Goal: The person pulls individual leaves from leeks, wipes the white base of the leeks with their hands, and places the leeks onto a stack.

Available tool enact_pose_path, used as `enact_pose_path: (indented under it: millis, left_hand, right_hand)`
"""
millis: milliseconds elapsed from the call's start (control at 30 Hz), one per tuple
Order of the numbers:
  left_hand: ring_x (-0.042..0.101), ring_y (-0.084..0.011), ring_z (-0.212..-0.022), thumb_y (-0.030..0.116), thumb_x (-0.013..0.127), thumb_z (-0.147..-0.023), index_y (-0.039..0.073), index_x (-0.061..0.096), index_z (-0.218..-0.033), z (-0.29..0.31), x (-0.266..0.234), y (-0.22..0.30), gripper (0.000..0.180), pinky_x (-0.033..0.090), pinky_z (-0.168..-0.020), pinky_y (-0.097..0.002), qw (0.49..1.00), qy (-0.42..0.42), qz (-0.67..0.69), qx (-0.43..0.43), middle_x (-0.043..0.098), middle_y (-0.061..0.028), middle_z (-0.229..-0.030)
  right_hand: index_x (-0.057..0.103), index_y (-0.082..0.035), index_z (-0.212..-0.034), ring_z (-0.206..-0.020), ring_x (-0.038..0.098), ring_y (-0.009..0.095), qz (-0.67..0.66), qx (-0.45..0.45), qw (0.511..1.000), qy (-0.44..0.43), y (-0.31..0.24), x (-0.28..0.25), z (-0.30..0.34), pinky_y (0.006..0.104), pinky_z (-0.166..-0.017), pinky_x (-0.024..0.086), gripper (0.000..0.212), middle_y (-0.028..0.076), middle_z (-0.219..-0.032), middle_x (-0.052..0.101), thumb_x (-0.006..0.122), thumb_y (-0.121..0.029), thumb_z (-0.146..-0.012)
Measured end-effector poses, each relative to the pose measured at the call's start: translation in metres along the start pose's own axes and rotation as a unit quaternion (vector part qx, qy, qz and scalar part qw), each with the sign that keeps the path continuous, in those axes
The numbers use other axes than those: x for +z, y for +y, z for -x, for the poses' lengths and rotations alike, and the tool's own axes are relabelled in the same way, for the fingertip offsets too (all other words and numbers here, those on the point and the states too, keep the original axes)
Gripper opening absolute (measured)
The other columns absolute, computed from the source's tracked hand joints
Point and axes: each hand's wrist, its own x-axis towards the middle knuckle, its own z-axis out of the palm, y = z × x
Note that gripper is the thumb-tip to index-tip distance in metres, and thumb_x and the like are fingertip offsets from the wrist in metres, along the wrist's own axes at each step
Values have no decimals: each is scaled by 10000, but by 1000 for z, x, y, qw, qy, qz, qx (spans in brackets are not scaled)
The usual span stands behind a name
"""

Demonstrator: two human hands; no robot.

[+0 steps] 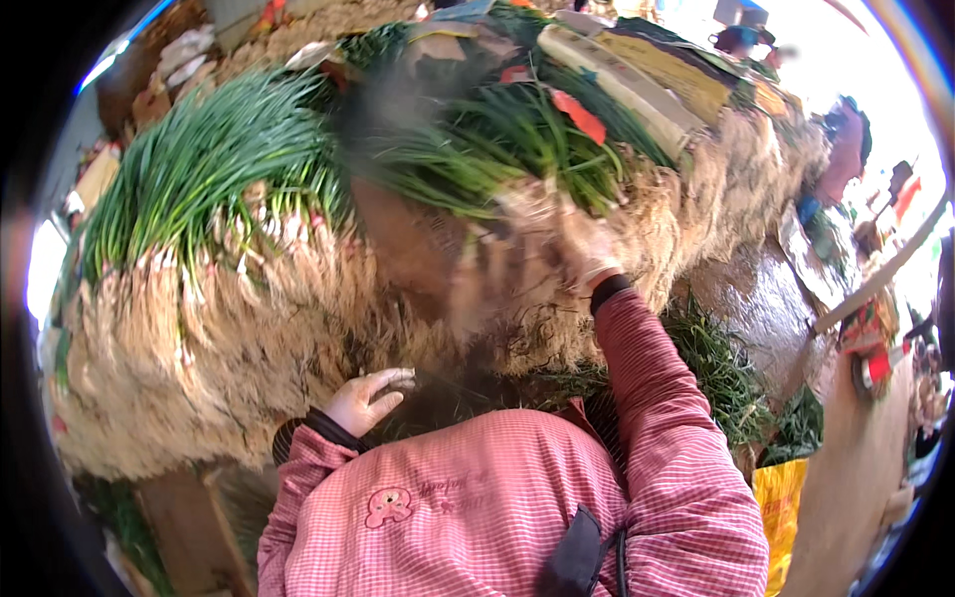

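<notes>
My right hand point(585, 244), smeared by motion, is stretched forward at a pile of spring onions point(537, 129). It is at the lower end of their stalks, where green leaves meet pale roots. Its fingers are too blurred to show whether they grip any stalks. My left hand point(363, 400) is held low in front of my body, thumb apart from the fingers, with nothing visible in it. Long tan roots point(189, 368) hang in a thick fringe toward me. Further left lies another heap of spring onions point(214, 149), leaves pointing away and white bulbs toward me.
A long pale board or carton piece point(617, 90) and a yellow one lie on the pile, with a red scrap point(579, 116) nearby. Loose greens point(721, 368) and a yellow bag point(781, 507) are at my right. A grey smudge blurs the middle.
</notes>
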Motion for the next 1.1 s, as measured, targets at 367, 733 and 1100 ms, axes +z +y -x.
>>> enact_pose_path:
  millis: [367, 733, 1100]
  left_hand:
    - [519, -290, -1250, 255, 563, -961, 64, 516, -1351, -6, 6, -36, 437, 408, -1049, -386, 998, 49, 11, -43, 559, -151, -1339]
    - [532, -239, -1237, 314, 554, -977, 66, 476, -1384, -68, -6, 15, 482, 397, -1067, -391, 988, 54, 122, 74, 565, -125, -1322]
    - [677, -188, -780, 107, 624, -938, 88, 535, -962, -87, 33, -14, 95, 509, -593, -267, 830, 192, 523, 13, 698, -68, -892]
  right_hand:
    - [591, -82, -1258, -1021, 627, 240, 192, -195, 950, -151, 7, -74, 29, 345, -887, 501, 443, 117, -1182, 641, 627, -349, -906]
    - [709, -87, -867, -876, 663, 247, 360, -361, 854, 102, -57, 16, -29, 356, -765, 537, 231, 76, -861, 680, 569, -271, -876]
    - [616, 4, -1128, -866, 647, 172, -487, -24, 798, -353, -75, 120, 113, 281, -813, 517, 281, 81, -984, 670, 578, -227, -972]
